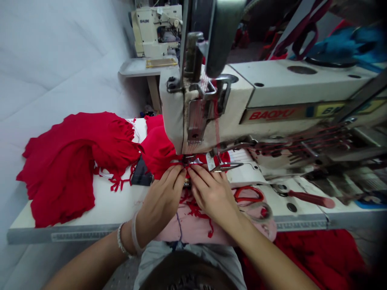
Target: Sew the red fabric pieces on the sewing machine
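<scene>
A piece of red fabric (160, 149) lies under the presser foot of a white sewing machine (208, 117). My left hand (167, 189) bears down on it just left of the needle area, fingers pressed together and gripping the cloth. Close on the right, my right hand (211, 193) holds the same fabric, its fingers bunched beside a metal guide. The two sets of fingertips nearly meet in front of the foot, so they hide part of the cloth. Red threads run down to the needles from above.
A heap of red garments (81, 157) covers the table's left side. Red-handled scissors (252, 197) and a red-handled tool (311, 198) lie to the right. Pink cloth (193, 225) with red scraps sits before me. Another sewing machine (157, 32) stands behind; more red fabric (320, 253) hangs lower right.
</scene>
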